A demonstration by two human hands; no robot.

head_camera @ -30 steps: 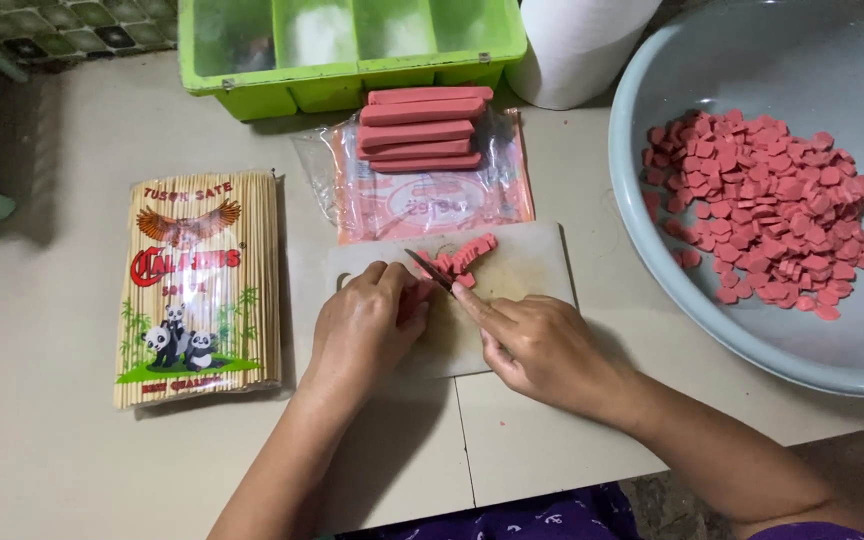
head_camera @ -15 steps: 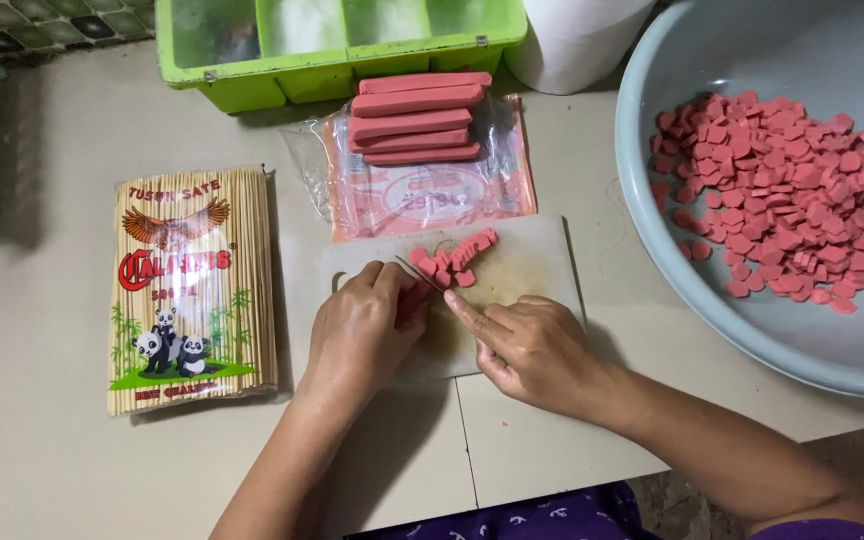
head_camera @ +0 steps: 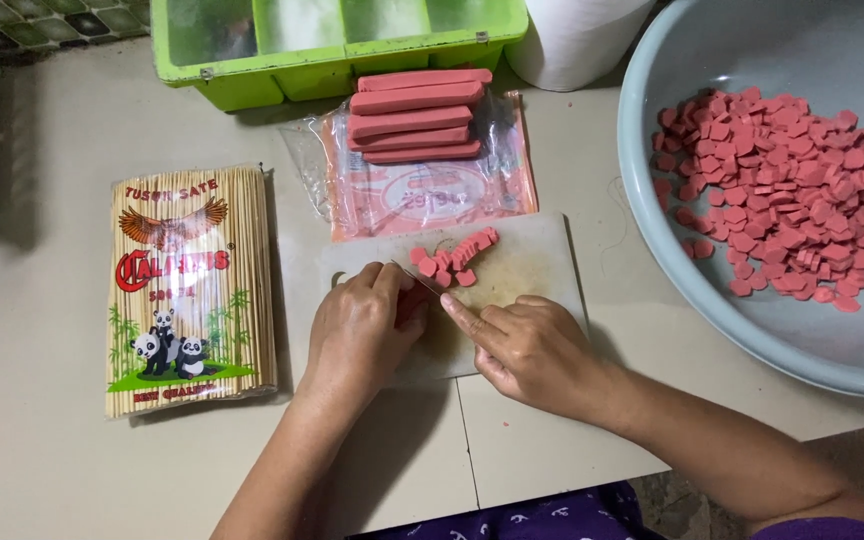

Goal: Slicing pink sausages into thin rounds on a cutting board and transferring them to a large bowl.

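Your left hand (head_camera: 360,325) lies palm down on the pale cutting board (head_camera: 542,262), fingers curled over a pink sausage (head_camera: 412,303), pinning it to the board; only a short stretch of it shows between your two hands. Your right hand (head_camera: 527,347) is clenched around a knife (head_camera: 420,279). The handle is hidden in the fist, your index finger runs along the top, and the thin blade points toward 10 o'clock across the sausage, just beside your left fingertips.

At 1 o'clock from your left hand, a short curved row of cut sausage slices (head_camera: 452,260) sits on the board, touching one another and well clear of the blade tip.

At 12 o'clock from the board, overlapping its far edge, lies an opened clear plastic wrapper (head_camera: 432,190) with four whole sausages (head_camera: 414,115) stacked on its far end.

Beyond them, at 12 o'clock, stands a green compartmented tray (head_camera: 252,80), and a white roll (head_camera: 572,35) stands just to its right.

At 2 o'clock, a large grey basin (head_camera: 672,260) holds a heap of pink slices (head_camera: 782,190).

At 9 o'clock from your left hand, apart from the board, lies a sealed pack of bamboo skewers (head_camera: 192,290), flat on the beige counter (head_camera: 32,420).
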